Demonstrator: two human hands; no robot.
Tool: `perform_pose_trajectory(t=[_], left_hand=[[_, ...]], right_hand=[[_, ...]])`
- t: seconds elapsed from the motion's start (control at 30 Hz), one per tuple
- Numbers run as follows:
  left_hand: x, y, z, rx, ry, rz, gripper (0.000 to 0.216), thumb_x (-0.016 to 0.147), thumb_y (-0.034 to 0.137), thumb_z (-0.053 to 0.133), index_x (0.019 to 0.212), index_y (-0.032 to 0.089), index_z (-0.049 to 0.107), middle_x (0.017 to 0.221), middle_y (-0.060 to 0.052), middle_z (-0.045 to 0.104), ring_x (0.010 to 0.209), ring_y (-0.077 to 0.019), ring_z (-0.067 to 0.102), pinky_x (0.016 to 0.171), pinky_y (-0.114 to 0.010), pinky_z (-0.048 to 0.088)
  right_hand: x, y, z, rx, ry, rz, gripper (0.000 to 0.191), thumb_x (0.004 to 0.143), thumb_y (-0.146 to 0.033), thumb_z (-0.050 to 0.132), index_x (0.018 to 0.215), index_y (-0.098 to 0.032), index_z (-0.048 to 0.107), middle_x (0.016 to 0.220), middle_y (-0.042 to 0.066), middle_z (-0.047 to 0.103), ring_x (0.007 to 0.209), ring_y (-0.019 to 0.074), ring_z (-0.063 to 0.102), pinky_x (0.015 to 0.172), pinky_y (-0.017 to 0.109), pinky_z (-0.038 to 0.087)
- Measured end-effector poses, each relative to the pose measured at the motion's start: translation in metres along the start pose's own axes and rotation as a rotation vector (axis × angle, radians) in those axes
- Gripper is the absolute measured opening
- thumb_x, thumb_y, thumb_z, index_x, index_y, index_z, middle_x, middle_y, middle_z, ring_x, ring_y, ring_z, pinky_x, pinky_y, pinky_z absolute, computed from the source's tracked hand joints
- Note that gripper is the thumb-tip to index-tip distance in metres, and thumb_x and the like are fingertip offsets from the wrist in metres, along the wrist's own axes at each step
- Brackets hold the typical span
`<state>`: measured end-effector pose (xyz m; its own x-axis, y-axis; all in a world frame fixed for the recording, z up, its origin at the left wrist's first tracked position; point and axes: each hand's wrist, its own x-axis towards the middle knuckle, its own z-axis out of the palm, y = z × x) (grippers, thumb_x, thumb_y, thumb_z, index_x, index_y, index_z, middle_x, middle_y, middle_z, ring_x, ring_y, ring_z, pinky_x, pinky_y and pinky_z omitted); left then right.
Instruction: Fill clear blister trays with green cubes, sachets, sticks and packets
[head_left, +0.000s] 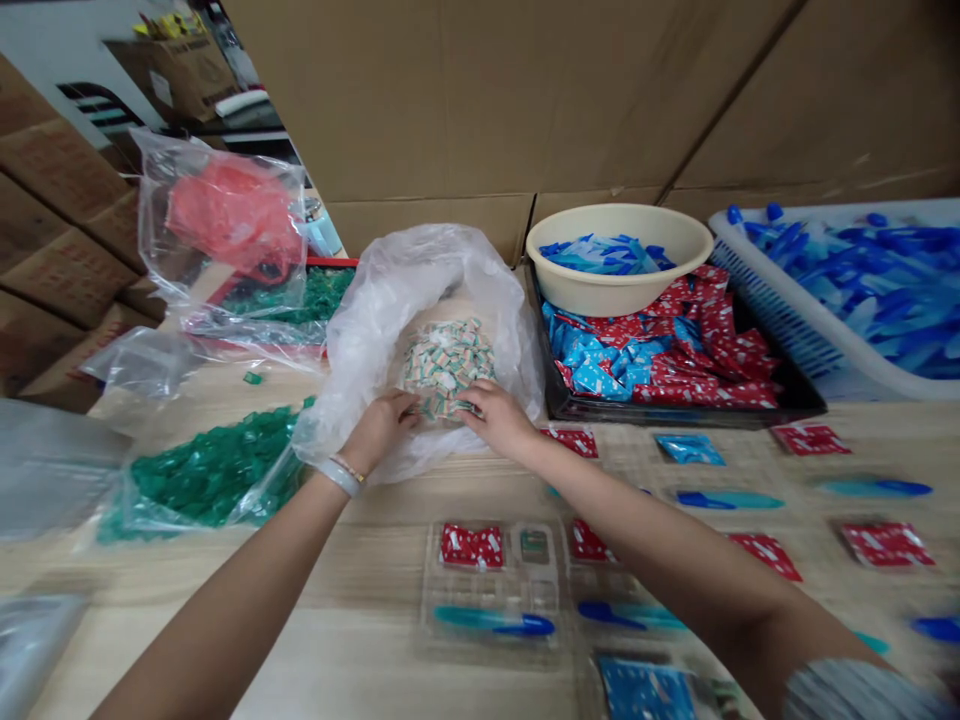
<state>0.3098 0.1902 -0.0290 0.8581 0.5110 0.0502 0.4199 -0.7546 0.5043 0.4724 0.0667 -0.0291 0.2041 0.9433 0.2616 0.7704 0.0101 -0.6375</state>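
Observation:
An opened clear plastic bag [360,300] holds a heap of small green, white and orange rectangular pieces [450,352]. My left hand [381,432] reaches over the bag's near edge, fingers pinched at the left front of the heap. Opposite it, my right hand [496,418] has its thumb and fingers closed on pieces at the right front. Exactly which pieces each hand grips is partly hidden. Nearer to me lies a clear blister tray [491,585] with a red packet [472,546], a small green-and-white piece [534,546] and a blue-and-teal pen-shaped item [495,621].
Green plastic pieces [214,465] lie on a bag at left, before a red-rimmed tray [337,264]. A black tray [675,412] of packets supports a cream basin [622,290]. A white basket [840,345] of blue items stands right. Cardboard [480,100] walls the back.

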Motion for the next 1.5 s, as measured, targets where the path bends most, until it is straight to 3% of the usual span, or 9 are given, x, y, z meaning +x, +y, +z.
perform_pose_trajectory(t=[0.2, 0.43, 0.6, 0.7, 0.83, 1.03, 1.2, 1.37, 1.5], left_hand=[[0.004, 0.012, 0.001, 0.069, -0.048, 0.053, 0.02, 0.077, 0.014, 0.045, 0.084, 0.014, 0.063, 0.079, -0.006, 0.059, 0.074, -0.0152, 0.054, 0.071, -0.026, 0.042], [0.014, 0.011, -0.012, 0.122, -0.036, 0.003, 0.024, 0.079, 0.015, 0.041, 0.09, 0.013, 0.063, 0.084, -0.008, 0.061, 0.077, -0.017, 0.055, 0.072, -0.027, 0.042], [0.042, 0.01, -0.014, 0.048, -0.281, 0.18, 0.026, 0.073, 0.012, 0.045, 0.089, 0.018, 0.064, 0.086, -0.003, 0.063, 0.082, -0.0156, 0.055, 0.076, -0.024, 0.04], [0.051, 0.009, -0.009, 0.121, -0.337, 0.177, 0.024, 0.068, 0.011, 0.049, 0.085, 0.017, 0.064, 0.078, -0.003, 0.063, 0.073, -0.0156, 0.054, 0.07, -0.024, 0.041], [0.048, 0.01, -0.007, 0.186, -0.31, 0.159, 0.016, 0.067, 0.012, 0.052, 0.078, 0.015, 0.063, 0.077, -0.005, 0.061, 0.072, -0.0164, 0.054, 0.068, -0.025, 0.041], [0.022, 0.018, -0.014, 0.19, -0.211, 0.092, 0.015, 0.071, 0.012, 0.051, 0.081, 0.014, 0.062, 0.078, -0.006, 0.06, 0.072, -0.0169, 0.055, 0.068, -0.026, 0.041], [0.006, 0.017, -0.009, 0.18, -0.222, 0.04, 0.012, 0.073, 0.014, 0.051, 0.079, 0.014, 0.062, 0.078, -0.007, 0.059, 0.072, -0.0166, 0.055, 0.066, -0.025, 0.04], [-0.001, 0.011, -0.004, 0.077, -0.183, 0.1, 0.014, 0.077, 0.017, 0.047, 0.074, 0.014, 0.061, 0.075, -0.005, 0.057, 0.072, -0.0149, 0.053, 0.067, -0.024, 0.04], [-0.008, 0.008, 0.002, -0.015, -0.171, 0.147, 0.02, 0.08, 0.016, 0.042, 0.083, 0.014, 0.062, 0.088, -0.007, 0.057, 0.081, -0.0155, 0.052, 0.075, -0.026, 0.04]], right_hand=[[0.007, -0.009, 0.004, -0.038, -0.079, -0.059, 0.015, 0.074, -0.02, 0.057, 0.088, -0.017, 0.063, 0.083, 0.005, 0.057, 0.081, 0.0151, 0.052, 0.075, 0.028, 0.039], [0.002, 0.0, -0.004, 0.021, -0.026, 0.001, 0.016, 0.074, -0.017, 0.056, 0.089, -0.017, 0.062, 0.086, 0.005, 0.057, 0.084, 0.0154, 0.052, 0.076, 0.028, 0.04], [0.0, 0.002, -0.005, 0.023, -0.058, 0.03, 0.015, 0.073, -0.017, 0.056, 0.087, -0.017, 0.063, 0.083, 0.005, 0.057, 0.082, 0.0153, 0.052, 0.075, 0.028, 0.04], [0.0, 0.001, -0.003, 0.018, -0.072, 0.021, 0.015, 0.073, -0.018, 0.057, 0.087, -0.017, 0.063, 0.083, 0.005, 0.058, 0.084, 0.0161, 0.052, 0.077, 0.029, 0.04], [0.0, 0.002, -0.002, 0.015, -0.062, 0.001, 0.013, 0.073, -0.017, 0.057, 0.085, -0.016, 0.063, 0.083, 0.006, 0.059, 0.085, 0.0169, 0.052, 0.077, 0.03, 0.04], [0.0, 0.0, -0.003, 0.018, -0.067, -0.012, 0.014, 0.073, -0.017, 0.057, 0.086, -0.016, 0.063, 0.086, 0.006, 0.059, 0.086, 0.0166, 0.052, 0.077, 0.029, 0.039], [0.002, -0.011, 0.005, -0.016, -0.206, -0.151, 0.014, 0.074, -0.021, 0.058, 0.087, -0.017, 0.063, 0.087, 0.005, 0.062, 0.087, 0.017, 0.052, 0.078, 0.031, 0.036], [0.005, -0.021, 0.015, -0.132, -0.269, -0.143, 0.017, 0.075, -0.023, 0.058, 0.09, -0.018, 0.062, 0.088, 0.006, 0.063, 0.091, 0.0195, 0.05, 0.078, 0.033, 0.032], [0.004, -0.02, 0.016, -0.167, -0.324, -0.139, 0.017, 0.076, -0.025, 0.055, 0.091, -0.019, 0.062, 0.089, 0.006, 0.063, 0.093, 0.0196, 0.049, 0.077, 0.032, 0.031]])
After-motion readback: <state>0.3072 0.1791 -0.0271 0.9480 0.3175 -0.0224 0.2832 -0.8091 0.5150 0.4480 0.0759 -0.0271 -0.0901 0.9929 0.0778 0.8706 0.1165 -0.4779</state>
